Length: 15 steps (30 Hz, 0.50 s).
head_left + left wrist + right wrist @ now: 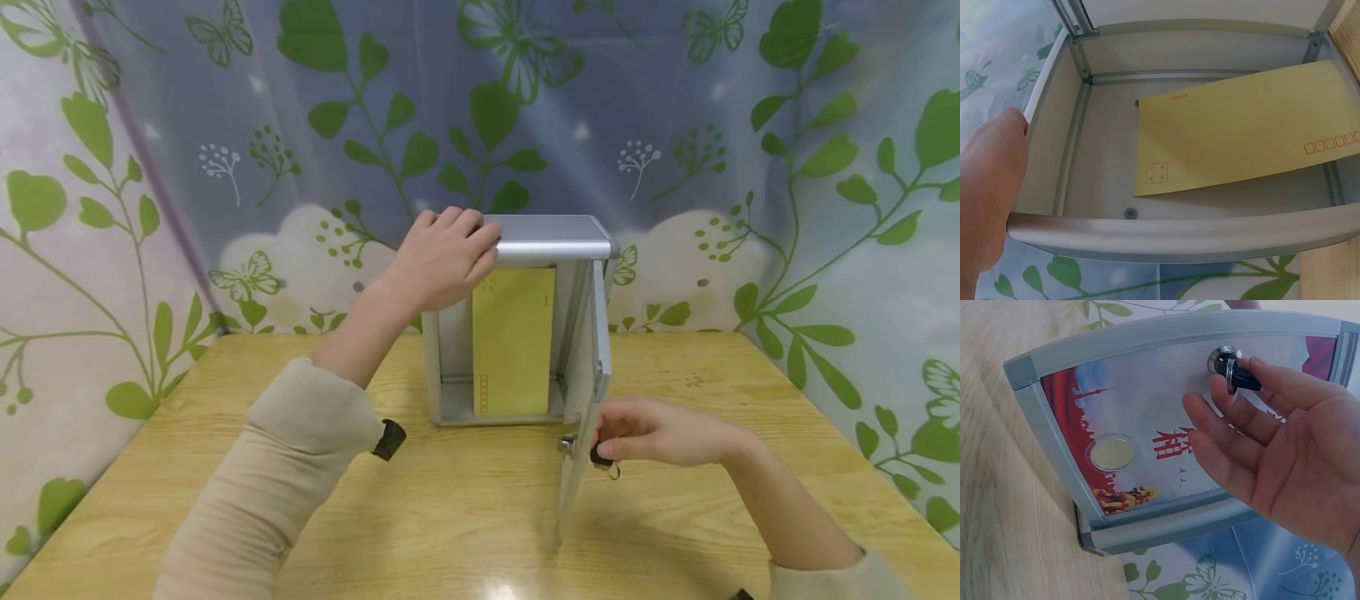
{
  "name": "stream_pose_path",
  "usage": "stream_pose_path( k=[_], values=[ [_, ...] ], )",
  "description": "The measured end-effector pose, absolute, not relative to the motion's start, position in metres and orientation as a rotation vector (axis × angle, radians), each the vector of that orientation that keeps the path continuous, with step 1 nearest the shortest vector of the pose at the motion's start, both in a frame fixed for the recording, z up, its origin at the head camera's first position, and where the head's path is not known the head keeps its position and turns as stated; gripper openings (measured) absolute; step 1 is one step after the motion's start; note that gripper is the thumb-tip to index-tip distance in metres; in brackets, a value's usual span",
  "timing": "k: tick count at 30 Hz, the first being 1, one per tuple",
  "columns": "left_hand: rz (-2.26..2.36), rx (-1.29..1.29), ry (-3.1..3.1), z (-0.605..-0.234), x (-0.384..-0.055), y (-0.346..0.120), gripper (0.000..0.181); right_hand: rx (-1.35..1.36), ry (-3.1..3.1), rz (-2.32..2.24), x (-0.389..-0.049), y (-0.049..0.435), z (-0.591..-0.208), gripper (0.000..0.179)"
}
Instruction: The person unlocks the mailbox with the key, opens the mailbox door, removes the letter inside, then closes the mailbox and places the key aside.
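Note:
A metal-framed box point(555, 236) stands upright on the table with its door point(587, 367) swung out toward me on the right. Inside, a yellow envelope point(513, 342) leans against the back; the left wrist view shows the envelope point(1241, 131) with printed red squares. My left hand point(450, 254) rests on the top left corner of the box, thumb toward the front edge. With my right hand point(656, 433) I pinch the black-headed key point(1246, 379), which sits in the door's round lock point(1224, 360). A metal ring hangs from the key.
The wooden table point(450, 517) spreads around the box. Behind it hangs a curtain point(585, 100) printed with leaves and butterflies. The door's outer face carries a colourful printed panel point(1166, 387) with a round window point(1112, 454).

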<state>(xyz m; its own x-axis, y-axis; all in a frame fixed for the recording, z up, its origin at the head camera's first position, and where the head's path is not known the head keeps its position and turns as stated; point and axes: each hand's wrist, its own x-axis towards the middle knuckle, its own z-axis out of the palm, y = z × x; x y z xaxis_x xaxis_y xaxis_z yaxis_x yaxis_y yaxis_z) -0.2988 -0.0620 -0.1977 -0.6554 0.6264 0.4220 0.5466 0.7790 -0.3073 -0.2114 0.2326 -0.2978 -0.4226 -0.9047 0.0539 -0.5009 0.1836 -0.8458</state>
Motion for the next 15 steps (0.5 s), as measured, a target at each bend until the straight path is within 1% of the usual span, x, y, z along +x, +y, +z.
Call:
stream_pose_path(
  k=[6, 11, 15],
  values=[
    [0.216, -0.889, -2.394, -0.201, -0.299, -0.063, 0.036, -1.26, 2.014, -1.151, -0.212, 0.245, -0.296, 0.023],
    [0.244, -0.843, -2.354, -0.205, -0.299, -0.061, 0.037, -1.241, 2.029, -1.198, -0.211, 0.257, -0.294, 0.024],
    [0.253, -0.809, -2.211, -0.214, -0.298, -0.061, 0.035, -1.221, 2.055, -1.22, -0.209, 0.266, -0.294, 0.022]
  ],
)
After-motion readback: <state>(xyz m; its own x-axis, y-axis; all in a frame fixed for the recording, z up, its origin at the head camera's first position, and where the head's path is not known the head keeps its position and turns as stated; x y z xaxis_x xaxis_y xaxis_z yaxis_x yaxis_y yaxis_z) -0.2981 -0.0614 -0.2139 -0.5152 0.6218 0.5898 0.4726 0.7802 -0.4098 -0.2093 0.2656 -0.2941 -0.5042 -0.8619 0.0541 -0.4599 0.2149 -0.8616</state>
